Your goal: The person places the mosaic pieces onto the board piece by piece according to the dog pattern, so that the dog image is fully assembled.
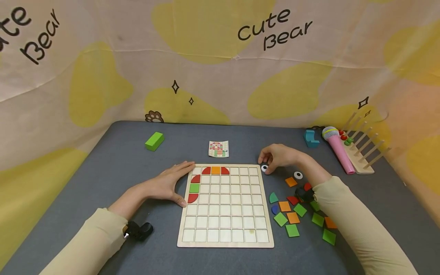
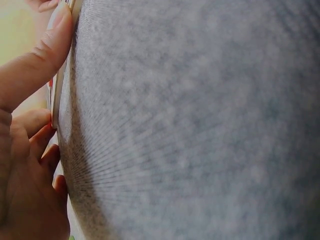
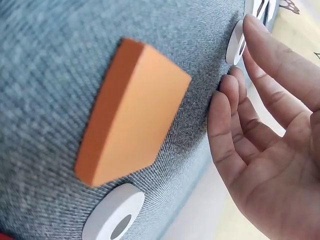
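Observation:
My left hand point(image 1: 166, 181) rests along the left edge of the wooden grid board point(image 1: 225, 244), its thumb and fingers spread; in the left wrist view the thumb point(image 2: 42, 62) touches the board's rim. Red curved tiles point(image 1: 193, 198), a green square point(image 1: 194, 188) and an orange square point(image 1: 215, 170) sit in the upper-left cells. At the board's upper-right corner, my right hand point(image 1: 280, 156) has thumb and index finger about a white eye disc point(image 1: 264, 168) with a black ring. The right wrist view shows this disc point(image 3: 236, 42) low against the cloth, partly covered by the thumb.
Another eye disc point(image 1: 298, 175) and an orange square point(image 1: 291, 182) lie beneath the right forearm. Several loose tiles point(image 1: 292, 230) are scattered right of the board. Behind are a picture card point(image 1: 218, 149), green block point(image 1: 154, 141), teal block point(image 1: 311, 139), pink microphone point(image 1: 338, 151) and peg rack point(image 1: 364, 166).

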Tool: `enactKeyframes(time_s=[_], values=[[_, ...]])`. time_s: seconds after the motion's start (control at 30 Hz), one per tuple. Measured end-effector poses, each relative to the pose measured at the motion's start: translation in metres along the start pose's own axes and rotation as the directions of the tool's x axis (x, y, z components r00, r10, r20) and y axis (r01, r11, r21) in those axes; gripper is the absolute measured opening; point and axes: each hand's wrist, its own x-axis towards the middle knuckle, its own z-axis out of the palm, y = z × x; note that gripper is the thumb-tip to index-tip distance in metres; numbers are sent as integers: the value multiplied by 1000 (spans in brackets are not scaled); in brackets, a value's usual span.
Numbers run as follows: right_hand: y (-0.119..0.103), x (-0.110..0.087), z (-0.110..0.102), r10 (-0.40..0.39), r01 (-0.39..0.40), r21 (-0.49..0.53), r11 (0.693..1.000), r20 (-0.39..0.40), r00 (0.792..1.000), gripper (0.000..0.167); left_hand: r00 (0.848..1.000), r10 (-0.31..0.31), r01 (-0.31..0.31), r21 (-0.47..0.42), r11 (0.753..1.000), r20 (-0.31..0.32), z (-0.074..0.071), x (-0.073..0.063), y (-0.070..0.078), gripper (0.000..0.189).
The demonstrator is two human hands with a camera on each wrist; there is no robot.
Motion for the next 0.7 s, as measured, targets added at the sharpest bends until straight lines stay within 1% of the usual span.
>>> enactKeyframes(time_s=[0.3,0.43,0.57,0.7], values=[[-1,1,2,9,-9,-7,1000,3,1000,23,1000,1,-1,-2,1000,1,-1,0,2,120],[-2,1,3,2,-2,-35,999,-2,1000,19,1000,3,-3,-3,1000,1,-1,-1,1,120],[-3,0,4,15,-16,-68,998,-16,1000,16,1000,1,-1,-1,1000,0,-1,-1,1,121],[-4,0,4,29,-32,-80,996,-29,999,15,1000,-1,1,-1,1000,-1,0,-1,1,121]])
